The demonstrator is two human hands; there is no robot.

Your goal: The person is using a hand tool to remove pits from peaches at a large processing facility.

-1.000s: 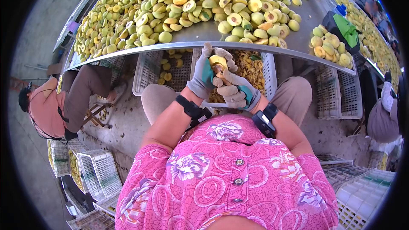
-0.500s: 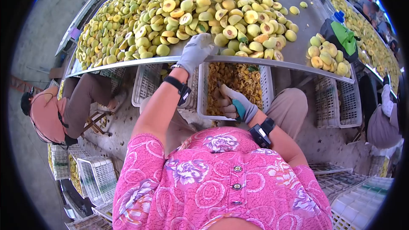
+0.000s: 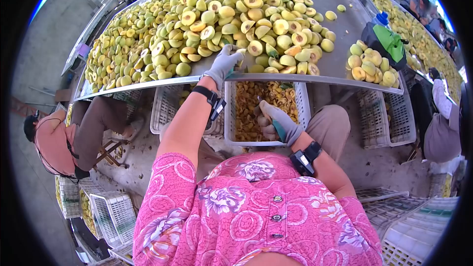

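My left hand (image 3: 222, 64), in a grey glove, is at the near edge of the metal table (image 3: 315, 77). Its thumb and fingers close on a yellow-green fruit half (image 3: 241, 51), partly hidden by the glove. Just beyond lies a big heap of halved fruit (image 3: 224, 17), some cut faces showing reddish hollows. Lower down, my right hand (image 3: 277, 123), gloved in grey and teal, is curled shut above a white plastic crate (image 3: 228, 118) of brownish fruit scraps (image 3: 251, 98). A small thing seems to stick out of its fist, too small to name.
A small pile of fruit (image 3: 372, 64) sits at the table's right end beside a dark bag with a green cloth (image 3: 391, 42). More crates (image 3: 167, 103) stand below the table. A seated person (image 3: 54, 140) works at left, another (image 3: 441, 133) at right. Stacked crates (image 3: 111, 212) are behind.
The left fingers have lifted a little, and a fruit half now shows between them. My right hand has shifted slightly right over the crate, still curled. The whole view has tilted a little.
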